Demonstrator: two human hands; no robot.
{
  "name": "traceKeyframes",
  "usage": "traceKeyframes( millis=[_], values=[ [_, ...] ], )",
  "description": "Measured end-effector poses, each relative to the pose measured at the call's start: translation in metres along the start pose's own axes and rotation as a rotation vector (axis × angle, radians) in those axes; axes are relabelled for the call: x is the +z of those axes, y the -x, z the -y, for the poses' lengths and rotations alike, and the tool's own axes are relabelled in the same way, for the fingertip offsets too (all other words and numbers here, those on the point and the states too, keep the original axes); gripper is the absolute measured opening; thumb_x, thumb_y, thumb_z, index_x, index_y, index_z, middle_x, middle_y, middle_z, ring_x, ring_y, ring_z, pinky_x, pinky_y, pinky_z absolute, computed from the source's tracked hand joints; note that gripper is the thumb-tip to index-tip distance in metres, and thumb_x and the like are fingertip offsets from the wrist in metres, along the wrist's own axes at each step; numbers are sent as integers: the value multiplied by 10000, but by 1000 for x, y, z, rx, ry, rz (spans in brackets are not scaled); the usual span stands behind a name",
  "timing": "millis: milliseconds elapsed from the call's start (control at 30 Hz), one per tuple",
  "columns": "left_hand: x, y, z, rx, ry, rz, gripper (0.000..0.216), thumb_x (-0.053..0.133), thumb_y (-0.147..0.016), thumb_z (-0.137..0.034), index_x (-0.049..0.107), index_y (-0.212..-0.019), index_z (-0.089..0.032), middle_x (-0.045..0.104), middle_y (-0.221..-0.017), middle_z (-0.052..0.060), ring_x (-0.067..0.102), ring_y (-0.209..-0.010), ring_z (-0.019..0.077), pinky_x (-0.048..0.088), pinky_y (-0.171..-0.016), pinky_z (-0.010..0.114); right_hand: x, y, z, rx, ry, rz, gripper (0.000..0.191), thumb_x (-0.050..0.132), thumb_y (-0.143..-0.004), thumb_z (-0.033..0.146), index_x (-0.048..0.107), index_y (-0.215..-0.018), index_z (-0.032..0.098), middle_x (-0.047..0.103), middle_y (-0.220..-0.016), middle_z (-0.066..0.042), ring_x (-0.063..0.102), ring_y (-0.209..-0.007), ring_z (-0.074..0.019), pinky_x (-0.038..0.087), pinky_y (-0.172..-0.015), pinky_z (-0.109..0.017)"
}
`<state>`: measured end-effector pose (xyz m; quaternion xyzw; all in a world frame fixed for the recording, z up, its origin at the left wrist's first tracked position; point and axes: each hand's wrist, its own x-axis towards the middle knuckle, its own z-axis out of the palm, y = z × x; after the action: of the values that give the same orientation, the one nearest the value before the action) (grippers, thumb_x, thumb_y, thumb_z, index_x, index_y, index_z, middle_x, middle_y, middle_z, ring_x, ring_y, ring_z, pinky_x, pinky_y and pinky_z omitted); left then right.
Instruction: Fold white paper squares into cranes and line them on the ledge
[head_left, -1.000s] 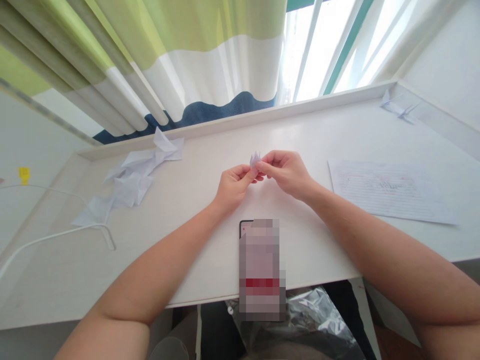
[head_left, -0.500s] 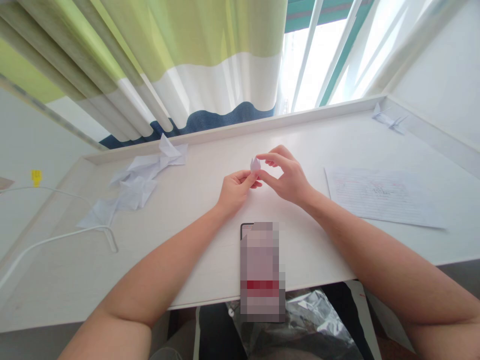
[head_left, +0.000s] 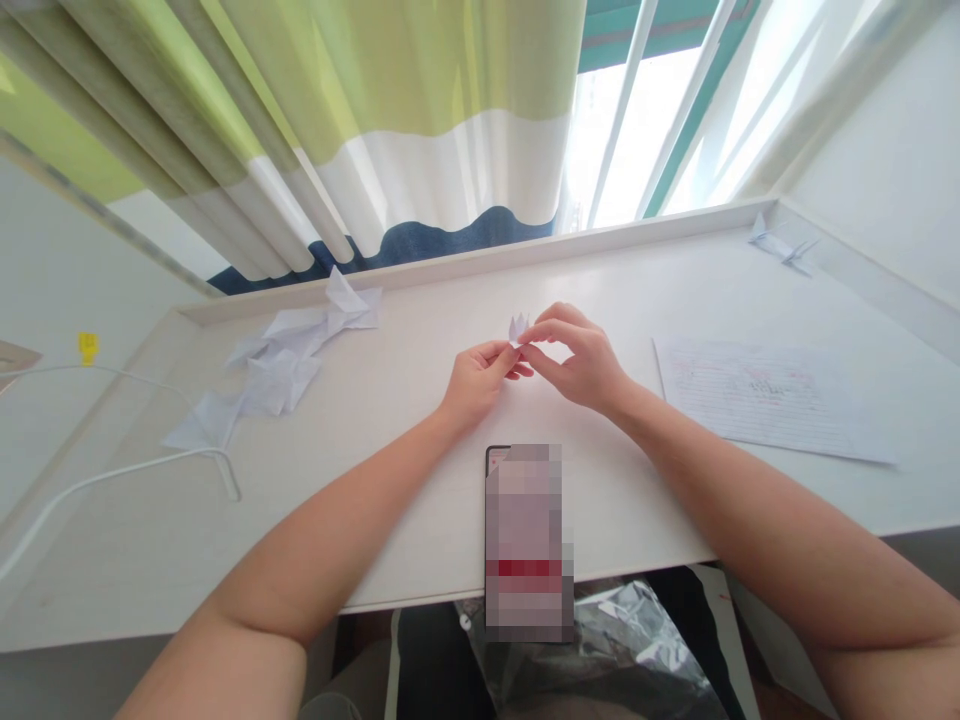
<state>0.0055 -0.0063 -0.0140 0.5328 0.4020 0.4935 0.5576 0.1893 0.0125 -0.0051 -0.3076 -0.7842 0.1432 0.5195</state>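
Observation:
A small piece of folded white paper [head_left: 517,328] with several pointed tips stands up between my hands, above the middle of the desk. My left hand [head_left: 480,380] pinches its lower part between thumb and fingers. From the right, my right hand [head_left: 574,355] closes its thumb and index finger on the paper's right side, the other fingers curled behind. The fingers hide the bottom of the paper. Nearer to me, a phone [head_left: 525,540] with a blurred-out screen lies at the desk's front edge.
Several folded white paper pieces [head_left: 281,375] lie on the left of the desk [head_left: 420,520], near a white cable [head_left: 112,480]. Another folded paper piece [head_left: 780,245] sits in the far right corner. A stack of lined, written sheets [head_left: 765,400] lies at right. A curtain [head_left: 450,150] hangs behind.
My right index finger has come down from above and pinches the paper with the thumb. The paper's tips now look more spread apart. The view has shifted slightly.

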Motion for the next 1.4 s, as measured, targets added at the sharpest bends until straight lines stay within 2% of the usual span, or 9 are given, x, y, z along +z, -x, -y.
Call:
traceKeyframes(
  millis=[133,300,500,633,833,933,1067,1167,1400],
  values=[
    [1,0,0,-9,40,-37,395,855,-874,-589,800,-845,-199,813,-830,61,755,-758,182,568,-788,345,-1,0,-1,11,49,53,153,666,-988,200,772,-957,306,693,-915,-26,637,-891,-229,546,-821,-431],
    [0,0,-3,-32,156,-14,448,752,-927,-632,807,-880,-190,817,-890,68,759,-847,190,576,-778,317,-1,2,-5,-52,64,35,184,687,-946,158,786,-962,313,699,-934,-17,637,-897,-230,539,-812,-432],
    [0,2,-4,48,82,49,532,783,-881,-732,822,-984,-212,830,-997,69,751,-958,195,571,-819,309,-1,0,-4,-51,-8,-26,172,675,-961,148,767,-959,293,686,-917,-11,657,-867,-205,555,-809,-417],
    [2,4,-5,49,8,78,491,819,-883,-679,822,-1066,-224,855,-1059,87,767,-1040,228,569,-866,341,1,1,-3,-29,-52,-40,121,712,-940,177,708,-986,289,668,-925,-2,662,-854,-193,569,-764,-389],
    [3,5,-2,72,-29,54,483,780,-915,-691,813,-1020,-220,849,-995,76,763,-986,211,573,-843,336,3,4,-4,40,-89,-63,442,757,-874,207,605,-1278,302,684,-1081,-22,688,-927,-202,610,-766,-379],
    [3,5,0,100,-55,27,497,754,-927,-709,804,-996,-219,832,-965,66,746,-920,191,576,-811,325,1,3,-4,37,-83,-40,420,762,-886,227,622,-1274,307,672,-1086,-24,684,-934,-202,615,-775,-381],
    [3,5,2,125,-79,7,509,724,-945,-720,799,-978,-218,812,-942,63,739,-900,186,583,-793,321,-1,1,-2,28,-64,-54,486,788,-888,252,630,-1342,325,663,-1170,-40,685,-961,-207,623,-803,-402],
    [3,4,2,150,-68,-8,526,734,-920,-746,792,-953,-224,797,-909,47,736,-864,175,584,-763,308,-3,0,-1,43,-80,-27,396,804,-897,299,676,-1271,321,669,-1167,-43,685,-999,-220,621,-821,-414],
    [4,5,1,146,-50,-20,533,743,-905,-757,771,-925,-225,781,-838,27,735,-791,164,576,-738,303,0,0,0,258,-271,-1,308,820,-880,369,698,-1157,318,697,-1149,-34,674,-1111,-246,626,-894,-457]
  ],
)
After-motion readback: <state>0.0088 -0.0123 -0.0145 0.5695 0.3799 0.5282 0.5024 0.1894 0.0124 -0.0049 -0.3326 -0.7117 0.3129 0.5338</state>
